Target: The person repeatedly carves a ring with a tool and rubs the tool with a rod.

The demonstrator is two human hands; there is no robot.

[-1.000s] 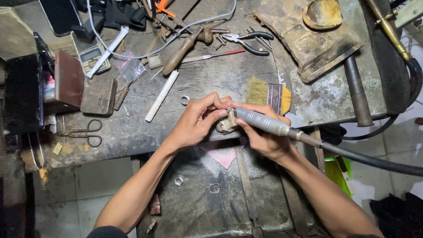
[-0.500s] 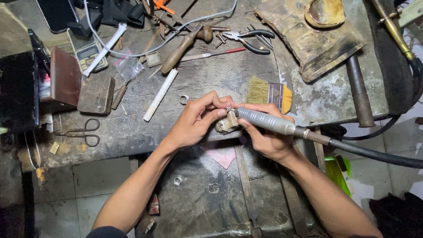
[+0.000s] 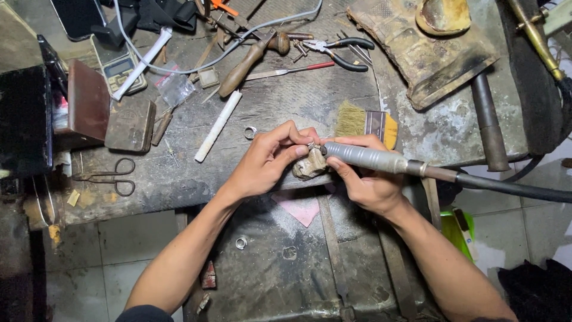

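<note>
Currently the left hand (image 3: 268, 164) has thumb and forefinger pinched closed on a small metal ring (image 3: 310, 145), the remaining fingers curled loosely beneath it. The right hand (image 3: 363, 182) is wrapped closed around the grey rotary handpiece (image 3: 366, 158), thumb on top, fingers underneath. The handpiece tip meets the ring at the pinch point; the contact itself is too small to resolve, so it probably touches. A black flexible shaft (image 3: 512, 189) runs from the handpiece rear toward the right edge.

Directly below the ring, the worn bench peg (image 3: 310, 167) projects from the front edge of the workbench (image 3: 286, 107), and both hands rest against it.

Relative to the bench peg: a flat brush (image 3: 363, 122) lies just behind and right; a loose ring (image 3: 251, 132) lies behind and left, near a white stick (image 3: 218, 125); scissors (image 3: 113, 177) lie well to the left; pliers (image 3: 342, 50) and a wooden-handled tool (image 3: 247, 62) lie far behind. Beneath the peg hangs a dark catch tray (image 3: 280, 268). Grey floor tiles (image 3: 95, 256) show left of it.
</note>
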